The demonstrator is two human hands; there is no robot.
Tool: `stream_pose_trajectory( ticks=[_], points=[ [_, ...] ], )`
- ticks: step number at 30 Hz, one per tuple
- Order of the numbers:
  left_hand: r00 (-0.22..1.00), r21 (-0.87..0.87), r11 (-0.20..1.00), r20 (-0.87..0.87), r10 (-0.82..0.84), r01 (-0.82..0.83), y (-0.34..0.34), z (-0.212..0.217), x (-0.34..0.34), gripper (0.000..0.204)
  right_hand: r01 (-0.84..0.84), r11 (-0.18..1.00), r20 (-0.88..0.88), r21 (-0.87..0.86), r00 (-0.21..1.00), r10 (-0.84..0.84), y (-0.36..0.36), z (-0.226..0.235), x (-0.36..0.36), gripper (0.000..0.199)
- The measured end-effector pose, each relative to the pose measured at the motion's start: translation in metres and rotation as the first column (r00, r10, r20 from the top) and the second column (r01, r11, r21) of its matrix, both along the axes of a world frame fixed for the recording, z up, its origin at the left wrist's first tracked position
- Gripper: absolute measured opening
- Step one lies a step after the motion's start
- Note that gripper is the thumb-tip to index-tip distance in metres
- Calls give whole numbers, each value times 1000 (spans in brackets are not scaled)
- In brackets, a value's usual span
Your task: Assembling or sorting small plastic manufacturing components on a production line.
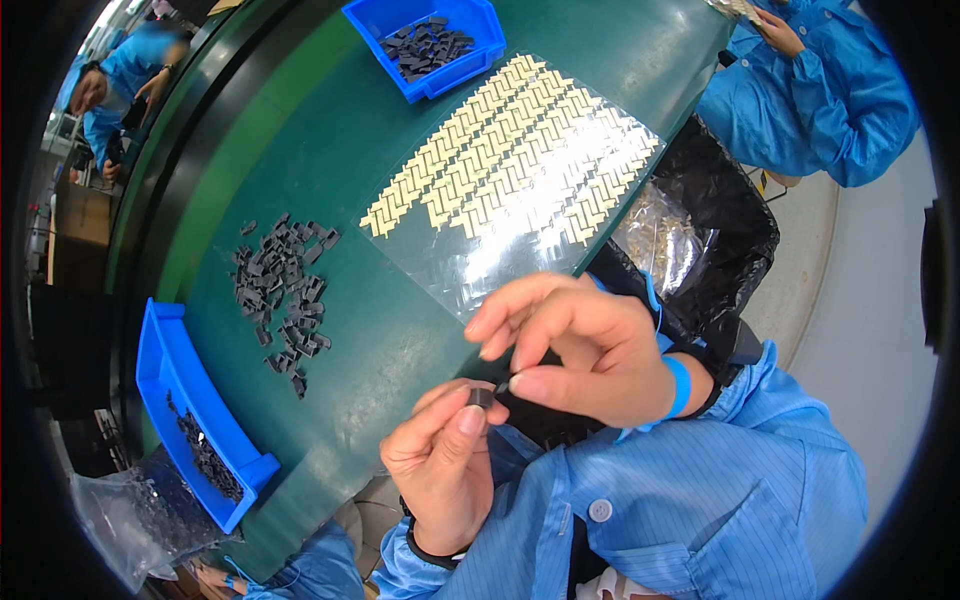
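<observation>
Two hands meet low in the head view, just off the near edge of the green bench (pixel 400 150). The left hand (pixel 445 470) is curled nearly closed, its thumb and forefinger pinching a small dark grey piece (pixel 482 397) at their tips. The right hand (pixel 575 350) comes in from the right with a blue wristband (pixel 680 386) on its wrist; its thumb and forefinger are drawn together at the same piece, while the other fingers fan out loosely above. Whether the right hand holds something thin of its own at that spot is hard to tell, since the fingertips cover it.

On the bench to the left, a loose pile of dark grey pieces (pixel 285 290) lies spread out. Far of the hands sits a clear plastic sheet (pixel 500 190) carrying rows of small cream-coloured strips in a herringbone pattern. One blue bin (pixel 160 350) stands at the left near edge with a few dark pieces inside; another blue bin (pixel 470 20) holding dark pieces stands at the far side. A black bag (pixel 720 210) hangs open at the right of the bench, with a crumpled clear bag inside it. Another person in a blue coat (pixel 830 90) sits far right.
</observation>
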State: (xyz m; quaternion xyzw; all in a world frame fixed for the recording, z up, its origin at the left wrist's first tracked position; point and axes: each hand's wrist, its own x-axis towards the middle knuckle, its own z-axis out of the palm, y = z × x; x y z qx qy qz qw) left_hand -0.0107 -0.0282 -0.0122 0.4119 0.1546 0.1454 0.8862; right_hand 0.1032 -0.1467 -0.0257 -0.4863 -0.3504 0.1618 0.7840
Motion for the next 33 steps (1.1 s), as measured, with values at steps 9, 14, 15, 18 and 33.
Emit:
stream_pose_trajectory(
  ticks=[9,14,15,18,33],
  points=[
    [991,137,988,-106,86,-71,-5,8,6,23,-49,998,-285,41,957,58,9,-6,-14,9],
    [988,275,956,-85,127,-100,-4,2,4,21,-28,996,-393,87,918,60,11,-4,-19,5],
    [988,274,957,-84,126,-99,-4,1,4,21,-41,995,-432,91,898,77,10,-3,-19,5],
    [987,311,944,-73,142,-113,-4,0,4,20,-56,994,-348,97,934,86,11,-6,-18,6],
    [985,309,943,-77,156,-125,-6,0,6,20,73,995,-128,-66,989,-81,11,-9,-18,8]
  ],
)
